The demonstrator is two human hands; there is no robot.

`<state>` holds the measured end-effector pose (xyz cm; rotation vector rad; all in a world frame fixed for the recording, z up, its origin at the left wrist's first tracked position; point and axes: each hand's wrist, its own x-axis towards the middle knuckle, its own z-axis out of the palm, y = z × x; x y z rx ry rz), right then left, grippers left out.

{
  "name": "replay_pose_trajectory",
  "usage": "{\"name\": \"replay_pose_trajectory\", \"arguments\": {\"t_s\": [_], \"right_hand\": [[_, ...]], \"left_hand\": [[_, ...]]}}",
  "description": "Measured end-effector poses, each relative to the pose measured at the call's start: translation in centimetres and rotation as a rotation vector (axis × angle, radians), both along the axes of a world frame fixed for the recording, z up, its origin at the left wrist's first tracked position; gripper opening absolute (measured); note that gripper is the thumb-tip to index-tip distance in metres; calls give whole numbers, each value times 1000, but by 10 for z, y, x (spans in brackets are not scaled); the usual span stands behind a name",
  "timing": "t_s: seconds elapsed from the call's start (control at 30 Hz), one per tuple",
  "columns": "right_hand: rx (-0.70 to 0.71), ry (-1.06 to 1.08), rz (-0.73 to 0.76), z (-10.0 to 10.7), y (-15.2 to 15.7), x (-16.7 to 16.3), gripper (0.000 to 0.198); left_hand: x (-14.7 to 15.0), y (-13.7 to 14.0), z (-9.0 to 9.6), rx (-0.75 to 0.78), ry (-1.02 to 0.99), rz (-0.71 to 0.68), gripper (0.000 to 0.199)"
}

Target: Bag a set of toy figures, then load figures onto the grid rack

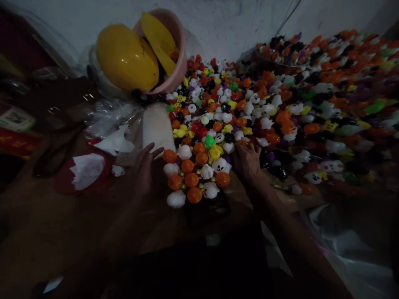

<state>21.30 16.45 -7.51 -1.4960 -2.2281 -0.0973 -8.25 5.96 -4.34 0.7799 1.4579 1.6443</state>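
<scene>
A bunch of small toy figures, orange pumpkin-like ones and white ghost-like ones, sits at the near edge of a large toy heap. A dark flat object shows beneath its front side. My left hand is just left of this bunch, fingers apart and with nothing seen in it. On the right side of the bunch, my right hand reaches to the heap's edge, its fingers bent but apart. Toys lie against those fingertips, which are partly hidden in the dim light.
The big toy heap spreads back to the wall and right. Behind stand a pink bucket and a yellow rounded object. At left are clear plastic bags, a red round lid-like piece and torn white paper.
</scene>
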Motion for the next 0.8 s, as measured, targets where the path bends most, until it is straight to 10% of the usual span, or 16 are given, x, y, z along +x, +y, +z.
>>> {"name": "replay_pose_trajectory", "arguments": {"t_s": [0.2,0.47,0.8], "right_hand": [[-119,-142,67,8,5,3,34],[-81,-198,-24,32,30,-3,28],[-237,496,-21,65,41,13,38]], "left_hand": [[-37,31,13,33,537,-18,38],[-33,131,31,-103,1260,-463,41],[-22,179,36,-333,1440,-647,52]]}}
